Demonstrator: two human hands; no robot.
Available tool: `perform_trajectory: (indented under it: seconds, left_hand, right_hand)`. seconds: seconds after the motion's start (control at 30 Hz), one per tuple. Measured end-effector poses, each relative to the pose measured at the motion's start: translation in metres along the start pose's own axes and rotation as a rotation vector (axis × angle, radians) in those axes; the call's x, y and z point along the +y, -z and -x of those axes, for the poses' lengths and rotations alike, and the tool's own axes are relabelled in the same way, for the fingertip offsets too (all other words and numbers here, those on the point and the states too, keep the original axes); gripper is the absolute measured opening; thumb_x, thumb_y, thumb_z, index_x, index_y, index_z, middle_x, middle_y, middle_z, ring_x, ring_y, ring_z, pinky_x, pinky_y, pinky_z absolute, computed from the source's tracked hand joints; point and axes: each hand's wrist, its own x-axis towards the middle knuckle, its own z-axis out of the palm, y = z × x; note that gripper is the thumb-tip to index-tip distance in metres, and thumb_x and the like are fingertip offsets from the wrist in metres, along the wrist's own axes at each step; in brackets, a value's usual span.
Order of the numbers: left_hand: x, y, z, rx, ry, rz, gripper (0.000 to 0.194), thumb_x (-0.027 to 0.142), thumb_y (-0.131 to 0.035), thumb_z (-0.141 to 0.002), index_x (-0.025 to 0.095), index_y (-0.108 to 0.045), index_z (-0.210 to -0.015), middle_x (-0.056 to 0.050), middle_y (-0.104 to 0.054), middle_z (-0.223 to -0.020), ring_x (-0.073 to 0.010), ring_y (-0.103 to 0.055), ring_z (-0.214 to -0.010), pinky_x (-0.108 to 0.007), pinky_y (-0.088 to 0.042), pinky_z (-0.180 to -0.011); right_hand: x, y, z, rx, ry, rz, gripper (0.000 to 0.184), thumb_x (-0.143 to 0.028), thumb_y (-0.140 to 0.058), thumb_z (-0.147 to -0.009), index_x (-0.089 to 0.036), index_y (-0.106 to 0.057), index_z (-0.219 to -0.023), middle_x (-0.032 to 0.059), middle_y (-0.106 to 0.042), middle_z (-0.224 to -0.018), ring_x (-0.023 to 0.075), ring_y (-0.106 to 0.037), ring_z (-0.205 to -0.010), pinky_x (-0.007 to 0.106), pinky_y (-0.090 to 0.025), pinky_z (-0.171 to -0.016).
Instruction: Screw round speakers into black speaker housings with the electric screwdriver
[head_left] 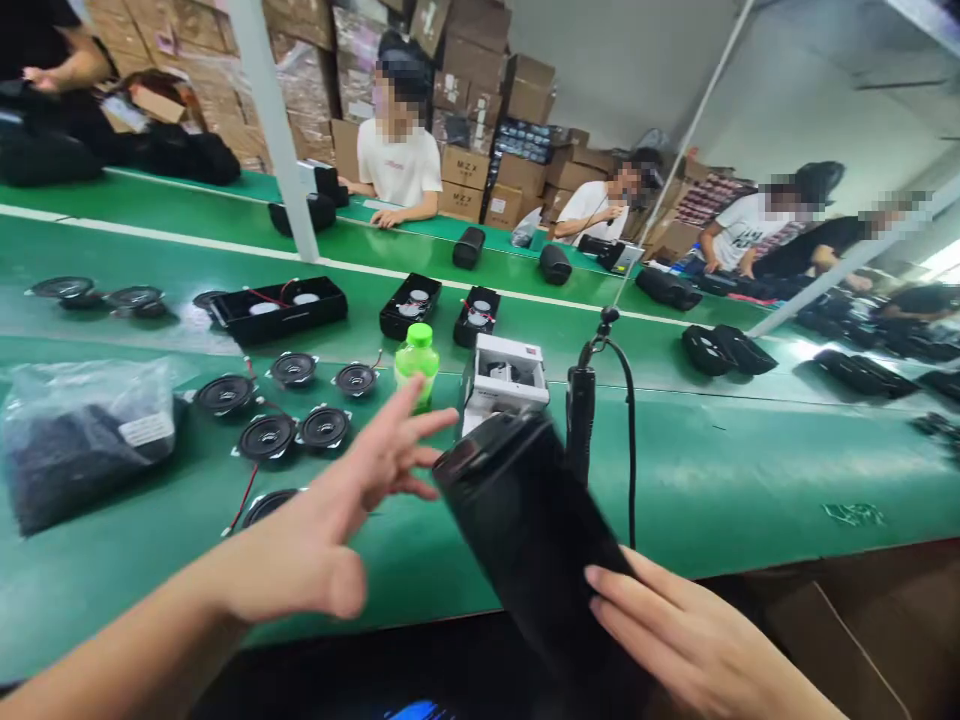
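Observation:
A black speaker housing (536, 530) is tilted over the front edge of the green bench, gripped along its right side by my right hand (690, 630). Near its upper left corner, my left hand (367, 500) is raised with fingers spread and holds nothing. Several round black speaker drivers (266, 437) with red wires lie on the bench beyond my left hand. Behind its fingertips stands a green-capped bottle (418, 355). An open white box (510, 370) sits just past the housing. To its right, a black electric screwdriver (580, 410) hangs upright with a looped cable.
A plastic bag of dark parts (86, 440) lies at the left. Open black housings (281, 310) rest farther back on the green bench (750, 480). Several people sit across the line, with stacked cartons (461, 180) behind them. A white post (277, 130) rises at the back left.

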Motion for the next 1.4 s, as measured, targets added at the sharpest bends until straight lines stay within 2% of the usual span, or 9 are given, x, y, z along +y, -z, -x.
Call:
perform_trajectory:
  seconds: [0.17, 0.43, 0.57, 0.7, 0.87, 0.97, 1.07, 1.2, 1.4]
  left_hand:
    - [-0.054, -0.045, 0.032, -0.028, 0.251, -0.136, 0.144, 0.066, -0.115, -0.088, 0.052, -0.034, -0.207, -0.015, -0.062, -0.197, -0.0439, -0.081, -0.159, -0.064, -0.074, -0.131]
    - [-0.084, -0.07, 0.077, 0.097, 0.377, -0.458, 0.138, 0.035, -0.103, -0.094, 0.036, -0.028, -0.209, -0.023, -0.067, -0.193, -0.0497, -0.073, -0.176, -0.068, -0.069, -0.139]
    - [-0.075, -0.041, 0.101, 0.123, 0.324, -0.625, 0.106, 0.037, -0.099, -0.1, 0.046, -0.056, -0.196, -0.016, -0.083, -0.176, -0.0477, -0.085, -0.159, -0.069, -0.072, -0.132]
    - [-0.077, 0.017, 0.111, 0.223, 0.327, -0.761, 0.101, 0.037, -0.104, -0.09, 0.044, -0.071, -0.186, -0.019, -0.071, -0.192, -0.0566, -0.07, -0.176, -0.081, -0.058, -0.144]
    - [-0.08, 0.075, 0.106, 0.314, 0.36, -0.674, 0.055, 0.048, -0.101, -0.083, 0.039, -0.095, -0.137, -0.012, -0.097, -0.129, -0.0466, -0.094, -0.112, -0.058, -0.077, -0.1]
    - [-0.062, 0.086, 0.101, 0.475, 0.33, -0.502, 0.055, 0.059, -0.106, -0.086, 0.039, -0.088, -0.134, -0.007, -0.096, -0.121, -0.04, -0.091, -0.099, -0.05, -0.073, -0.085]
    - [-0.041, 0.075, 0.09, 0.617, 0.262, -0.262, 0.058, 0.072, -0.094, -0.103, 0.04, -0.074, -0.147, -0.008, -0.096, -0.141, -0.0408, -0.093, -0.123, -0.051, -0.076, -0.095]
    - [-0.029, 0.038, 0.065, 0.633, 0.189, -0.001, 0.069, 0.072, -0.106, -0.095, 0.04, -0.068, -0.143, -0.009, -0.094, -0.155, -0.0472, -0.084, -0.159, -0.066, -0.071, -0.129]
    - [-0.022, -0.02, 0.027, 0.477, 0.155, 0.178, 0.074, 0.07, -0.115, -0.09, 0.036, -0.064, -0.133, -0.015, -0.091, -0.167, -0.0456, -0.089, -0.154, -0.053, -0.078, -0.107]
  right_hand:
    - [0.055, -0.051, -0.046, -0.177, 0.265, -0.091, 0.033, -0.004, -0.065, -0.111, -0.015, -0.094, -0.124, 0.0157, -0.099, -0.144, 0.0323, -0.086, -0.158, 0.042, -0.077, -0.129]
    - [0.094, -0.092, -0.094, -0.278, 0.466, -0.172, 0.023, -0.004, -0.076, -0.111, -0.021, -0.09, -0.115, 0.0113, -0.096, -0.161, 0.028, -0.078, -0.174, 0.042, -0.068, -0.146]
    - [0.101, -0.109, -0.105, -0.254, 0.482, -0.17, 0.027, -0.007, -0.071, -0.115, -0.023, -0.092, -0.112, 0.0093, -0.097, -0.159, 0.0287, -0.082, -0.17, 0.044, -0.078, -0.133]
    - [0.103, -0.117, -0.107, -0.24, 0.485, -0.158, 0.028, -0.006, -0.071, -0.115, -0.022, -0.093, -0.112, 0.0087, -0.098, -0.158, 0.0327, -0.086, -0.164, 0.053, -0.081, -0.131]
    - [0.09, -0.093, -0.103, -0.283, 0.409, -0.123, 0.034, -0.008, -0.073, -0.11, -0.018, -0.095, -0.134, 0.0107, -0.094, -0.166, 0.0445, -0.084, -0.167, 0.069, -0.079, -0.133]
    - [0.081, -0.071, -0.102, -0.301, 0.326, -0.142, 0.042, -0.013, -0.075, -0.109, -0.02, -0.092, -0.147, 0.0078, -0.091, -0.173, 0.0439, -0.083, -0.168, 0.07, -0.077, -0.136]
    - [0.079, -0.069, -0.103, -0.29, 0.286, -0.116, 0.031, -0.008, -0.076, -0.109, -0.02, -0.095, -0.131, 0.0083, -0.093, -0.17, 0.0396, -0.087, -0.163, 0.064, -0.077, -0.136]
    - [0.082, -0.09, -0.108, -0.258, 0.27, -0.078, 0.022, -0.003, -0.084, -0.107, -0.019, -0.095, -0.116, 0.0121, -0.097, -0.161, 0.0369, -0.091, -0.156, 0.057, -0.077, -0.133]
    - [0.07, -0.073, -0.121, -0.229, 0.184, -0.067, 0.025, 0.0, -0.086, -0.108, -0.013, -0.093, -0.128, 0.0186, -0.098, -0.155, 0.0412, -0.092, -0.154, 0.06, -0.075, -0.138]
